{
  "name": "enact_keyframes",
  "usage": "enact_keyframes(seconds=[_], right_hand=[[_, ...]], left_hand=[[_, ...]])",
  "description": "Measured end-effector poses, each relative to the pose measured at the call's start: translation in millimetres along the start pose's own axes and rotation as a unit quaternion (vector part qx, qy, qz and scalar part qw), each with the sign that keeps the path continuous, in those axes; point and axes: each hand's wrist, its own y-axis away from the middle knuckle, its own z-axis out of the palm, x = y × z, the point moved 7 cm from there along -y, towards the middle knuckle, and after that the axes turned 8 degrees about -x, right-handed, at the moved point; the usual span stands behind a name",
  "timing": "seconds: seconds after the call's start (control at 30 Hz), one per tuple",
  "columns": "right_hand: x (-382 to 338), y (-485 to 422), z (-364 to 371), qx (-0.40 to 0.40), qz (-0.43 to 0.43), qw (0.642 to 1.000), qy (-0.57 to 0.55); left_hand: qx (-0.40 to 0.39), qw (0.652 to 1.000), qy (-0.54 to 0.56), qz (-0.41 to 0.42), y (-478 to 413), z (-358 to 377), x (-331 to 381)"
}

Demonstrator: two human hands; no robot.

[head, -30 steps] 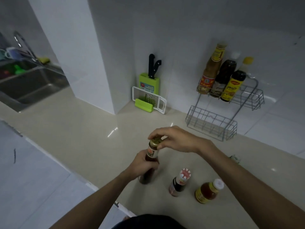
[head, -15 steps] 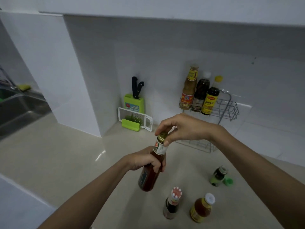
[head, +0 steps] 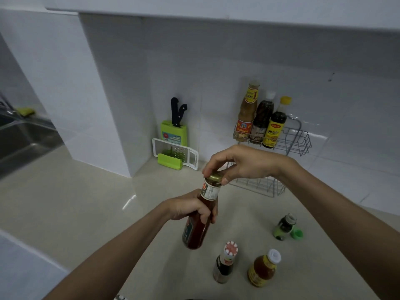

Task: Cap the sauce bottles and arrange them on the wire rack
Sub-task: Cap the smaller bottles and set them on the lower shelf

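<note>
While the left hand (head: pixel 190 207) grips the red sauce bottle (head: pixel 198 221) above the counter (head: pixel 86 208) | right hand (head: pixel 240 163) fingers pinch its gold cap (head: pixel 214 176) | wire rack (head: pixel 290 137) right section open, near wall.

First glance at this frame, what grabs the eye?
Centre frame, the left hand holds a red sauce bottle lifted off the counter while the right hand grips its gold cap. Behind, three capped bottles stand on the wire rack's upper shelf. Near right on the counter, a small green bottle stands uncapped beside its green cap.
</note>
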Motion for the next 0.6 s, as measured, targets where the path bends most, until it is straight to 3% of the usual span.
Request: enact_keyframes(seconds=[0.3, 0.6], right_hand=[[0, 6, 3, -0.022, -0.01, 0.999, -0.027], [2, 7, 10, 0.019, 0.015, 1.0, 0.006]], left_hand=[[-0.108, 0.994, 0.019, 0.001, 0, 14, 5], [-0.058, 0.998, -0.025, 0.001, 0, 6, 4]])
